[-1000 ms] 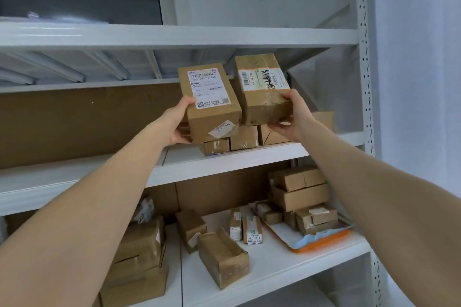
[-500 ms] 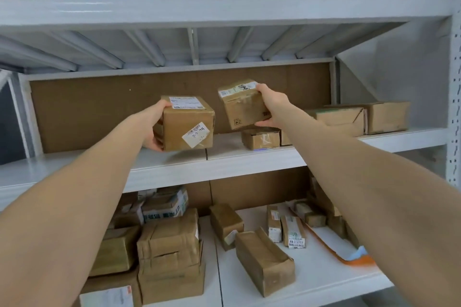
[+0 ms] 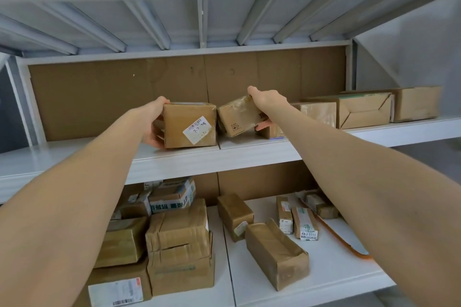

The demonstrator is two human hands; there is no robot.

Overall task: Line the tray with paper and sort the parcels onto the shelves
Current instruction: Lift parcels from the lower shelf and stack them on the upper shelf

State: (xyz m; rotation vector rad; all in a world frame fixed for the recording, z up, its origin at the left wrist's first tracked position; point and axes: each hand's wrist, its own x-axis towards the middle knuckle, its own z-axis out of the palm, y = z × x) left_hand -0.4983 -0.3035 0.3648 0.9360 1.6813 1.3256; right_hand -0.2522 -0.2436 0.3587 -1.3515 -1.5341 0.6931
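We had both arms stretched to the upper shelf (image 3: 174, 161). Our left hand (image 3: 155, 124) gripped the labelled parcel (image 3: 189, 126) by its left end, thumb over the top edge and fingers (image 3: 155, 141) curled under the bottom corner. The box stood upright and looked to sit on the shelf board, with its white barcode sticker facing us. Just to the right, nearly touching it, our right hand (image 3: 267, 101) held the taped parcel (image 3: 237, 117), thumb across the top and fingertips wrapped under the right side. That box was tilted, its left end lower. We could not tell whether its low corner met the shelf. A small parcel (image 3: 273, 131) lay behind and beneath it, partly hidden by our wrist. Further right on the same shelf stood a row of larger boxes (image 3: 364, 112) against the brown backing board (image 3: 99, 97).

On the lower shelf (image 3: 324, 279) a stack of parcels (image 3: 179, 244) filled the left side. A long parcel (image 3: 277, 254) lay at an angle near the front edge, and two slim labelled parcels (image 3: 305, 224) lay behind it. The orange tray (image 3: 345, 244) rested at the right of that shelf, mostly covered by our right forearm, with a small parcel (image 3: 320, 205) at its far end. Whether paper lined it we could not make out.
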